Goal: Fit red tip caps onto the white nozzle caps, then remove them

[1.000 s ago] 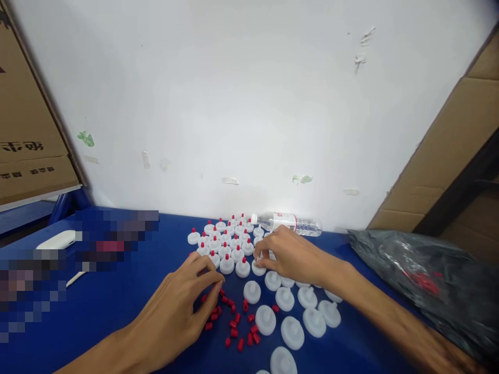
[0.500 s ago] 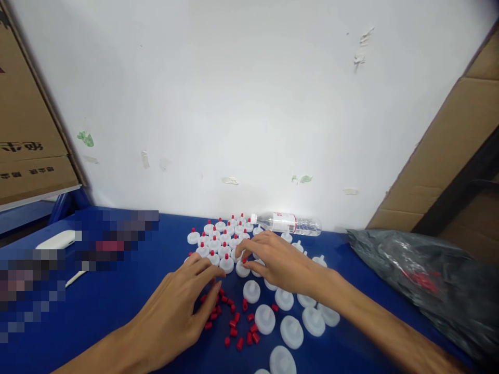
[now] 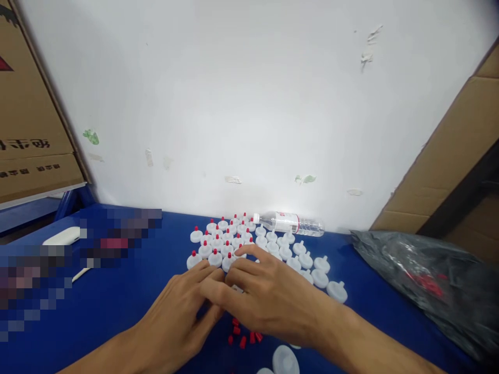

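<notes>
My left hand is low over the blue table, its fingers bent and drawn together; whatever is at its fingertips is hidden. My right hand reaches across to it, and the fingers of both hands touch. Anything pinched there is too covered to make out. Below the hands lie several loose red caps. Behind the fingers stand rows of white round lids with nozzles, each topped by a red cap. To the right of these are white lids with bare nozzles.
A clear plastic bottle lies against the wall behind the lids. A dark plastic bag with red pieces visible is at the right. A white device lies on the left, and cardboard boxes flank the table.
My right hand has moved from the capped lids leftward and down to meet my left hand. It now covers most of the loose red caps. The view has shifted slightly.
</notes>
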The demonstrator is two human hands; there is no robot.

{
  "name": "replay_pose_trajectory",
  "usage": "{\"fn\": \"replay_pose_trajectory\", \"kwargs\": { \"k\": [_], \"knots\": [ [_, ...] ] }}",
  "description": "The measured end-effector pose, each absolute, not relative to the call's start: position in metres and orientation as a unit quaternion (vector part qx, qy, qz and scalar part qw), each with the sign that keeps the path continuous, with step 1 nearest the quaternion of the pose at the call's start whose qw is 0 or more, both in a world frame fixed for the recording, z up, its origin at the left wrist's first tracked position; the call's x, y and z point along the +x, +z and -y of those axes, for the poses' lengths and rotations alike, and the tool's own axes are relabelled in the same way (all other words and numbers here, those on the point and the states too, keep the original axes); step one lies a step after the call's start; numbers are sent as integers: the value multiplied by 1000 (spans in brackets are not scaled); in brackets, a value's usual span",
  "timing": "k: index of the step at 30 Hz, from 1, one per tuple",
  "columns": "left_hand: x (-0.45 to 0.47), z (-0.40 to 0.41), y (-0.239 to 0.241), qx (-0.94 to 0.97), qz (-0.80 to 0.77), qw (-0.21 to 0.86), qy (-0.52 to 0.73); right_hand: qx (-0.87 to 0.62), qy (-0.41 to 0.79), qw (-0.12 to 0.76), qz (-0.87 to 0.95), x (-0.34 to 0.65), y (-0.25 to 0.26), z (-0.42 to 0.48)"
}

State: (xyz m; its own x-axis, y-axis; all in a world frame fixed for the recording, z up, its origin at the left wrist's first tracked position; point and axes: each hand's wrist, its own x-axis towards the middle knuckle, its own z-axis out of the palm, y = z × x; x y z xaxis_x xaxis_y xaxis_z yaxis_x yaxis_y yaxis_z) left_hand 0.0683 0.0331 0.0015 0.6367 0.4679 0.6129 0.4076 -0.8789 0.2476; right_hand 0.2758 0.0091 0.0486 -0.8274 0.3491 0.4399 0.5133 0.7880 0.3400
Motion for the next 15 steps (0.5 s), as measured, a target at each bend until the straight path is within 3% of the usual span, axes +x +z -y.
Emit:
{"fn": "replay_pose_trajectory", "kwargs": {
  "k": [7, 15],
  "knots": [
    [66, -34, 8, 878, -306, 78, 359, -334, -54, 242, 909, 284, 53, -12],
    [66, -32, 5, 880, -282, 88, 372, -277, -106, 183, 937, 287, 50, -15]
  ]
}}
